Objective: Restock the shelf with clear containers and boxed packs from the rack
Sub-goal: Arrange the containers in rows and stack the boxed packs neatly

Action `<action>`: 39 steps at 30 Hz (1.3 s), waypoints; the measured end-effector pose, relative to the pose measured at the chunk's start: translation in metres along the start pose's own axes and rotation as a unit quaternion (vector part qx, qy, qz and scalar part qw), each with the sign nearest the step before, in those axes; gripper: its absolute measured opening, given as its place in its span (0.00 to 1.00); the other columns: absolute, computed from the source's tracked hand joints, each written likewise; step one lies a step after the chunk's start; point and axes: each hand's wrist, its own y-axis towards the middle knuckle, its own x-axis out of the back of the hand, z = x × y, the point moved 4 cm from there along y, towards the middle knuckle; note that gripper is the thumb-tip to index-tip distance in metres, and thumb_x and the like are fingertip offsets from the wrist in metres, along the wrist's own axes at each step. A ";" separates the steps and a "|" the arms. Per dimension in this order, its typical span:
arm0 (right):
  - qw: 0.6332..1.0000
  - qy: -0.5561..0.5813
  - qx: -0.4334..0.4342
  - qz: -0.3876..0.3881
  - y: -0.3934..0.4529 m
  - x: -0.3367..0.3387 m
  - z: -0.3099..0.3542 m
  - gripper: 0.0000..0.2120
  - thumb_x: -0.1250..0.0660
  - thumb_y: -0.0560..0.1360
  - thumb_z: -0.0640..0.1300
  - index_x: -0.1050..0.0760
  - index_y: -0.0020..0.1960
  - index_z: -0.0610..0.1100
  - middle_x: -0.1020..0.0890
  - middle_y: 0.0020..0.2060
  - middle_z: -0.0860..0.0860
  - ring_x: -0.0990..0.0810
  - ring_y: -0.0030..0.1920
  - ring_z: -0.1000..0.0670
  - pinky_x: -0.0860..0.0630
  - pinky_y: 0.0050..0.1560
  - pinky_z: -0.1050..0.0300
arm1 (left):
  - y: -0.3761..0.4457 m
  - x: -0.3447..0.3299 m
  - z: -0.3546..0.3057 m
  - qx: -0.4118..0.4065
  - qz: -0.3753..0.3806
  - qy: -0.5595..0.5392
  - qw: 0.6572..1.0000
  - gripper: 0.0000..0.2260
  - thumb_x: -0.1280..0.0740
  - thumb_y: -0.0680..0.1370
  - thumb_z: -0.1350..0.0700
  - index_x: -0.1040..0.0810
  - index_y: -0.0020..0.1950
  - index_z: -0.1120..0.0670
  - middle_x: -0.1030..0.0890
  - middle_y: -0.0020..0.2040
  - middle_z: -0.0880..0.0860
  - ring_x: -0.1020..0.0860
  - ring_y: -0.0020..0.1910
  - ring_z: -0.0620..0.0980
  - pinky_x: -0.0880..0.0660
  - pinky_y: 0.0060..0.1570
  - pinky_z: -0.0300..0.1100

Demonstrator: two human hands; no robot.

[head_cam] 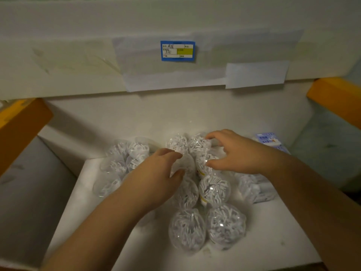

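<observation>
both hands, the left hand (pixel 156 173) and the right hand (pixel 230 153), curled around clear containers (pixel 214 188) on the white shelf (pixel 273 241); these probably were light, slippery, best gripped around the sides.

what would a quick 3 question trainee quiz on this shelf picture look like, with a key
1. True or false: both hands are on the clear containers in the middle of the shelf.
2. What colour is the border of the label stuck on the white board above the shelf? A) red B) blue C) green
3. Fill in: the boxed pack sits at the far ____ of the shelf.

Key
1. True: the left hand and the right hand both have fingers curled on clear containers filled with small white pieces.
2. B: the label has a blue border and a yellow patch.
3. Right: the boxed pack lies beyond the right hand on the shelf.
</observation>
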 end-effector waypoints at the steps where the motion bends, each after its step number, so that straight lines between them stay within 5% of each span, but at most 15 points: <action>1: 1.000 0.002 0.008 -0.008 -0.008 0.002 0.003 0.36 0.29 0.70 0.60 0.40 0.73 0.57 0.36 0.70 0.56 0.27 0.62 0.54 0.26 0.61 0.53 | -0.006 0.002 -0.001 -0.011 -0.005 -0.001 1.000 0.21 0.38 0.78 0.46 0.31 0.71 0.45 0.31 0.70 0.43 0.30 0.66 0.44 0.34 0.63 0.37; 4: 0.999 -0.019 0.034 0.004 -0.040 0.003 0.011 0.40 0.28 0.66 0.62 0.41 0.73 0.59 0.40 0.71 0.60 0.32 0.67 0.56 0.30 0.66 0.54 | -0.026 0.006 -0.008 -0.046 0.006 -0.003 0.999 0.25 0.37 0.76 0.41 0.34 0.73 0.42 0.35 0.73 0.40 0.34 0.69 0.40 0.38 0.65 0.34; 7: 0.993 -0.053 0.027 0.100 -0.074 -0.009 0.015 0.50 0.25 0.62 0.66 0.51 0.75 0.64 0.52 0.74 0.66 0.44 0.74 0.56 0.38 0.73 0.52 | -0.049 -0.001 -0.016 -0.057 0.091 0.021 0.994 0.42 0.37 0.66 0.27 0.48 0.76 0.37 0.51 0.77 0.39 0.47 0.76 0.40 0.41 0.71 0.39; 10: 0.981 -0.094 0.012 0.169 -0.093 -0.028 0.017 0.58 0.22 0.61 0.63 0.62 0.75 0.65 0.61 0.71 0.71 0.52 0.76 0.55 0.44 0.73 0.54 | -0.063 -0.012 -0.022 -0.068 0.154 0.088 0.982 0.56 0.33 0.57 0.23 0.61 0.75 0.37 0.64 0.78 0.43 0.59 0.77 0.46 0.44 0.73 0.46; 19: 0.992 -0.075 0.039 0.098 -0.097 -0.044 0.014 0.58 0.22 0.63 0.61 0.61 0.77 0.62 0.52 0.74 0.64 0.48 0.75 0.56 0.41 0.74 0.52 | -0.064 -0.025 -0.019 -0.070 0.144 0.114 0.981 0.54 0.30 0.60 0.27 0.57 0.77 0.39 0.64 0.78 0.45 0.56 0.78 0.47 0.39 0.72 0.46; 24: 0.995 -0.064 0.039 0.063 -0.120 -0.024 0.001 0.55 0.23 0.64 0.60 0.58 0.77 0.63 0.54 0.74 0.67 0.51 0.74 0.61 0.44 0.72 0.60 | -0.062 -0.013 -0.025 -0.048 0.154 0.077 0.984 0.60 0.41 0.48 0.19 0.53 0.77 0.37 0.58 0.79 0.45 0.53 0.78 0.47 0.44 0.72 0.43; 26: 0.996 -0.084 0.027 0.019 -0.131 -0.009 -0.020 0.50 0.25 0.66 0.60 0.55 0.77 0.63 0.52 0.75 0.65 0.50 0.73 0.62 0.45 0.70 0.63 | -0.054 -0.005 -0.037 -0.050 0.112 0.054 0.991 0.58 0.45 0.49 0.17 0.45 0.76 0.38 0.49 0.79 0.45 0.45 0.76 0.47 0.40 0.70 0.44; 30: 0.993 -0.099 0.002 -0.071 -0.156 0.021 -0.075 0.44 0.24 0.67 0.56 0.45 0.76 0.57 0.43 0.74 0.58 0.43 0.73 0.57 0.47 0.65 0.71 | -0.036 0.002 -0.087 -0.107 -0.056 0.034 0.992 0.33 0.37 0.68 0.30 0.26 0.68 0.45 0.28 0.69 0.43 0.27 0.65 0.45 0.31 0.61 0.39; 33: 0.990 -0.106 -0.026 -0.095 -0.175 0.028 -0.112 0.45 0.25 0.63 0.60 0.42 0.74 0.58 0.40 0.69 0.59 0.37 0.69 0.54 0.34 0.63 0.61 | -0.017 -0.023 -0.135 -0.119 -0.025 0.066 0.990 0.26 0.32 0.72 0.39 0.28 0.68 0.45 0.27 0.65 0.42 0.27 0.62 0.44 0.32 0.60 0.36; 39: 0.991 -0.107 -0.056 -0.056 -0.193 0.014 -0.151 0.41 0.27 0.67 0.58 0.45 0.74 0.62 0.48 0.72 0.58 0.45 0.72 0.54 0.34 0.68 0.57 | 0.040 -0.095 -0.173 -0.063 0.105 0.149 0.981 0.25 0.27 0.70 0.43 0.24 0.64 0.49 0.25 0.59 0.51 0.25 0.58 0.53 0.27 0.57 0.47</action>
